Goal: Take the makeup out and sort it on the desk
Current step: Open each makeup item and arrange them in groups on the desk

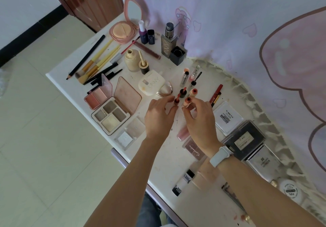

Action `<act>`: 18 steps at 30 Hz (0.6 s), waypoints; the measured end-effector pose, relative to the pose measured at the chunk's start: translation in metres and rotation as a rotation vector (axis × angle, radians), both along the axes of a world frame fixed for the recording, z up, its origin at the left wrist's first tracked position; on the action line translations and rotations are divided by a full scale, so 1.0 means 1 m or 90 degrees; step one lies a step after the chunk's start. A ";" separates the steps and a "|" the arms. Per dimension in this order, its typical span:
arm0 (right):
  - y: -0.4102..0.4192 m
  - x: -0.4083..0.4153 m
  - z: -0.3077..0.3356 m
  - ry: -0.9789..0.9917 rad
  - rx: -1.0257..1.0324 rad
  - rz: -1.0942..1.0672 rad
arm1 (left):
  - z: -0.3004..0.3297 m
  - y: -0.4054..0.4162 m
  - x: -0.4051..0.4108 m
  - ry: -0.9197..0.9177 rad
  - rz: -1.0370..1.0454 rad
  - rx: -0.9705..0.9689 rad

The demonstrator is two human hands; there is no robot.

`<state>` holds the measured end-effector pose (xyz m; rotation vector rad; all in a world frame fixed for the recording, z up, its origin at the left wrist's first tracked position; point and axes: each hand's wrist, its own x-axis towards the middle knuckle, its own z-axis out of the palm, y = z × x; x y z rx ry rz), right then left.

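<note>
My left hand (159,115) pinched a red lip tube (176,101) and my right hand (199,121) pinched a peach one (187,101), both just at six o'clock of the lip cluster mid-table (167,158). To do it well I judged each should go down upright, close beside its neighbours without knocking them. I counted two more open tubes (183,92) behind, perhaps three slim wands at twelve o'clock, and three palettes (110,114) at nine o'clock

Bright, even daylight, faint shadows; wide-angle bending and softness at edges.
</note>
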<state>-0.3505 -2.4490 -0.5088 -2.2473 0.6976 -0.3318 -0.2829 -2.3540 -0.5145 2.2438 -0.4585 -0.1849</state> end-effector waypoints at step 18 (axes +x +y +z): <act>-0.036 -0.040 0.006 0.219 -0.249 0.330 | 0.003 0.034 -0.056 -0.048 -0.157 0.097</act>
